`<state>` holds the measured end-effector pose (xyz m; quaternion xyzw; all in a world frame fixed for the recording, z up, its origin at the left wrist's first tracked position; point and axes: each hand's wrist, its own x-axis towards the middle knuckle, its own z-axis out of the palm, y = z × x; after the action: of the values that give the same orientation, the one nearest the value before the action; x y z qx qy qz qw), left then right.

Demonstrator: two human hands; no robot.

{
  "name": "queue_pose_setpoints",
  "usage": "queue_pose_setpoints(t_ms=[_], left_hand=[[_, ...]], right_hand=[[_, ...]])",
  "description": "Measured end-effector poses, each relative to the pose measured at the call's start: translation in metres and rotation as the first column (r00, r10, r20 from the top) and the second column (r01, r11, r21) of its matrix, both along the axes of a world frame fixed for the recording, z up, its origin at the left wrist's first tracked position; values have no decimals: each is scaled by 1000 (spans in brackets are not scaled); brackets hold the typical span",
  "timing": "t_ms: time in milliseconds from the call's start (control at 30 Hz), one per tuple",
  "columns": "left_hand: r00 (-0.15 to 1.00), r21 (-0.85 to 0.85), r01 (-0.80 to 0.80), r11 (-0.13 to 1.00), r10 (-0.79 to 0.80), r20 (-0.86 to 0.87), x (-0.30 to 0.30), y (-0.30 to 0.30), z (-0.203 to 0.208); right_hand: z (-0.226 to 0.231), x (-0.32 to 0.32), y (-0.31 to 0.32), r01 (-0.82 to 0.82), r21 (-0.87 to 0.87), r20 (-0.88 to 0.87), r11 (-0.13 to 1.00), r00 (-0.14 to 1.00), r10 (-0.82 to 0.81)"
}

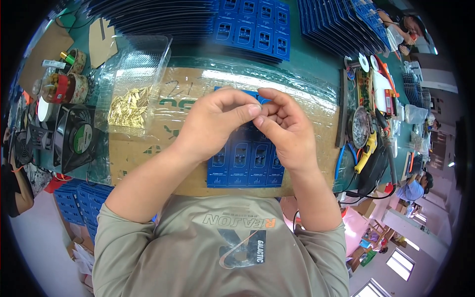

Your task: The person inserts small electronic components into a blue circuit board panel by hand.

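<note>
My left hand (pixel 210 121) and my right hand (pixel 292 131) meet fingertip to fingertip over a blue circuit board panel (pixel 242 166). Both are closed in a pinch, thumb against fingers. Whatever lies between the fingertips is too small or too hidden to name. The panel rests flat on a cardboard sheet (pixel 190 173), its upper part covered by my hands. Left of my left hand, a clear plastic tray (pixel 141 54) holds a heap of small gold-coloured metal pieces (pixel 129 108).
Stacks of blue panels (pixel 252 29) stand at the back, with another stack (pixel 336 22) to their right. A black fan (pixel 76 138) and jars (pixel 57 88) sit at left. Yellow-handled tool (pixel 367 151), blue-handled pliers (pixel 346 159) and a round metal dish (pixel 359 126) lie at right.
</note>
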<state>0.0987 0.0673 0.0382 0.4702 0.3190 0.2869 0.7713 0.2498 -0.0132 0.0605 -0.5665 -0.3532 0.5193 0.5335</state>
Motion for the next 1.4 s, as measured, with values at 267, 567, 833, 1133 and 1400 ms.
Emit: queue_pose_setpoints(t_ms=[267,567,833,1133,1400], left_hand=[[998,-65,-65,996,65,1,-3,6,5],[998,-67,-56,996,57,20,-3,5,6],[999,-92,-23,995,27,42,-3,5,5],[999,-89,-9,996,12,37,-4,5,5],[999,-80,-11,997,15,42,-4,5,3]], right_hand=[[-12,27,1,133,-108,420,985,904,-76],[-13,31,7,-86,-14,827,996,559,60],[-15,28,8,-55,-16,834,998,550,44],[-14,26,7,-28,-28,850,999,525,39],[-17,24,5,-1,-28,871,1000,490,25]])
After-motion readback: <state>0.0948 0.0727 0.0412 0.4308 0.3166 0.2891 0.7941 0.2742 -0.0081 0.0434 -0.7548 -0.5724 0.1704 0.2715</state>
